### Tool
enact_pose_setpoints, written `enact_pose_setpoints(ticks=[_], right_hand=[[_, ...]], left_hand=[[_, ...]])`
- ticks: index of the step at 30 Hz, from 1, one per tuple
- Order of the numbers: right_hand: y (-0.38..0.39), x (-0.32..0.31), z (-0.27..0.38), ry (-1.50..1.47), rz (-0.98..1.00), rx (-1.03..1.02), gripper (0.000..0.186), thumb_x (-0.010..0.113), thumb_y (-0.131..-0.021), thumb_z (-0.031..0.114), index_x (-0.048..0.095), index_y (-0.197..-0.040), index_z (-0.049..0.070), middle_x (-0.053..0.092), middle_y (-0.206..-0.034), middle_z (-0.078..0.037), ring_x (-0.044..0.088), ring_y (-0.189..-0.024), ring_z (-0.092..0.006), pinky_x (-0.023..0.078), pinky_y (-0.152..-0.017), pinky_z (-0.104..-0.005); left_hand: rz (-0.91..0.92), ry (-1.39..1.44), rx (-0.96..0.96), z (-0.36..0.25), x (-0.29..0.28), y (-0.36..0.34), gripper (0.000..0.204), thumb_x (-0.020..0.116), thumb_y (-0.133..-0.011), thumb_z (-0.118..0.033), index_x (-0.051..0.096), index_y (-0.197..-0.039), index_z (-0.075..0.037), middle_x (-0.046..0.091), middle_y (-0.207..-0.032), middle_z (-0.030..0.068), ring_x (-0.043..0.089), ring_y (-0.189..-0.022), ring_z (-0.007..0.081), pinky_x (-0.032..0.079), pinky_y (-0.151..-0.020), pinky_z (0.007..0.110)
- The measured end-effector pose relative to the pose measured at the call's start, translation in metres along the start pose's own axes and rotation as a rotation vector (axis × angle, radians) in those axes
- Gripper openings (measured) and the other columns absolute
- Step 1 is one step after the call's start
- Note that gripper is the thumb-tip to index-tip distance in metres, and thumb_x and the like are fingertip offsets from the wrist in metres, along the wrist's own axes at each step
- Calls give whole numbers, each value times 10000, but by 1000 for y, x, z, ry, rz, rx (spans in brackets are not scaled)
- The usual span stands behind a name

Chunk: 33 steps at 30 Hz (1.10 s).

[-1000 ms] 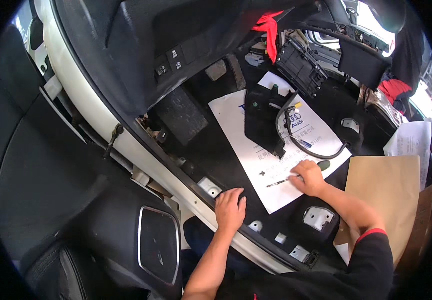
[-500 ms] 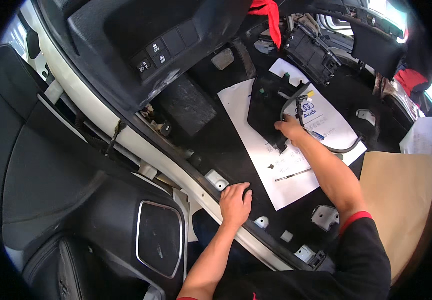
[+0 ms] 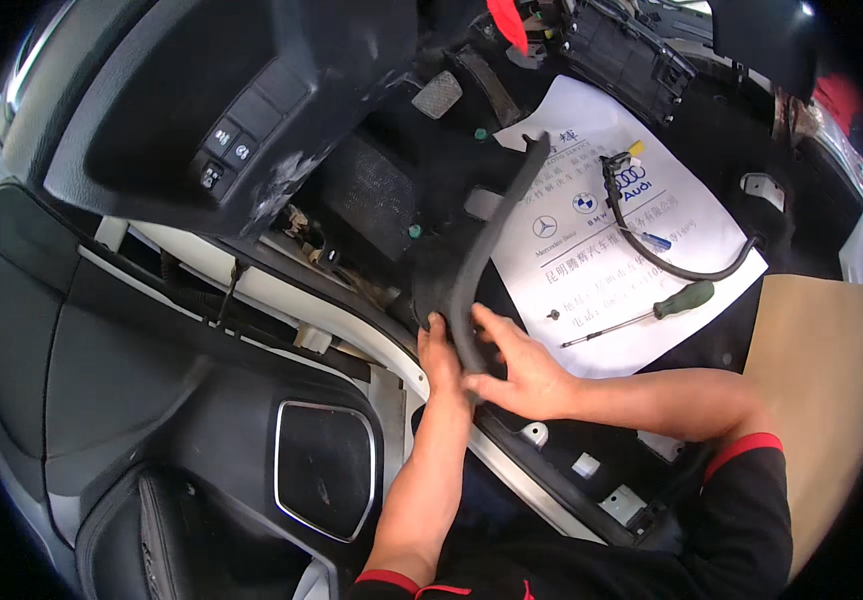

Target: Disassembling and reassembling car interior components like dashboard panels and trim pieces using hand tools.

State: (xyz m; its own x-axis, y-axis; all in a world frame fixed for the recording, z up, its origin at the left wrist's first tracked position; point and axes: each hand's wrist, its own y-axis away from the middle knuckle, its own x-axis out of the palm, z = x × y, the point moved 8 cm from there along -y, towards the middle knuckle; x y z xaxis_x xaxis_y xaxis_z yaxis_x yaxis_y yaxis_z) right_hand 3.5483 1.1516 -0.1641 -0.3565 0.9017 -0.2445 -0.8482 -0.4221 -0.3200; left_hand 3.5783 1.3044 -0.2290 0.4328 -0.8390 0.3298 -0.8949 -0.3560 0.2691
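A black plastic trim panel (image 3: 485, 250) with green clips (image 3: 481, 134) is tilted up on edge beside the door sill. My left hand (image 3: 442, 362) grips its near end from the sill side, thumb raised along it. From the other side, my right hand (image 3: 520, 368) has its fingers curled on the panel's edge. To the right, a printed white paper mat (image 3: 592, 275) covers part of the floor. On it lie a green-handled screwdriver (image 3: 685, 299), a small dark screw (image 3: 553, 315) and a black cable (image 3: 687, 272) with a yellow connector.
The white door sill (image 3: 512, 478) runs diagonally below my hands. The open door (image 3: 202, 410) fills the left side. Pedals (image 3: 438, 95) and a black housing (image 3: 627, 60) sit at the far end. Metal brackets (image 3: 624, 503) stand on the floor; brown paper (image 3: 802, 400) lies right.
The panel has left the paper mat and come toward me and left, tilting up. My left hand has moved from the sill onto it. The screwdriver, cable and more paper now show.
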Motion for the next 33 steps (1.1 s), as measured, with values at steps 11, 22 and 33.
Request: enact_pose_setpoints(ticks=[11,22,33], right_hand=[[-35,-51,-58,-824,-119,353,1053,780,-843,477,195,-1547,-44,490,-1383,-213,540,-1236,-276,513,-913,-398],[-38,-63,-29,-812,-152,255,828,834,-811,304,426,-1454,-22,586,-1129,-95,585,-1046,-185,483,-930,-334],[-34,-77,39,75,-108,-32,809,854,-722,321,515,-1406,54,527,-1365,-231,539,-1287,-316,490,-998,-397]], left_hand=[[21,121,-187,40,-12,58,318,529,-1053,-380,553,-1188,-93,660,-968,114,667,-809,242,593,-717,356],[69,22,-157,37,-24,75,258,572,-1035,-199,545,-1271,-100,618,-1281,61,590,-1164,191,505,-958,375],[-22,-598,476,-7,-47,112,439,676,-931,-111,525,-1322,22,583,-1318,162,597,-1164,237,477,-977,361]])
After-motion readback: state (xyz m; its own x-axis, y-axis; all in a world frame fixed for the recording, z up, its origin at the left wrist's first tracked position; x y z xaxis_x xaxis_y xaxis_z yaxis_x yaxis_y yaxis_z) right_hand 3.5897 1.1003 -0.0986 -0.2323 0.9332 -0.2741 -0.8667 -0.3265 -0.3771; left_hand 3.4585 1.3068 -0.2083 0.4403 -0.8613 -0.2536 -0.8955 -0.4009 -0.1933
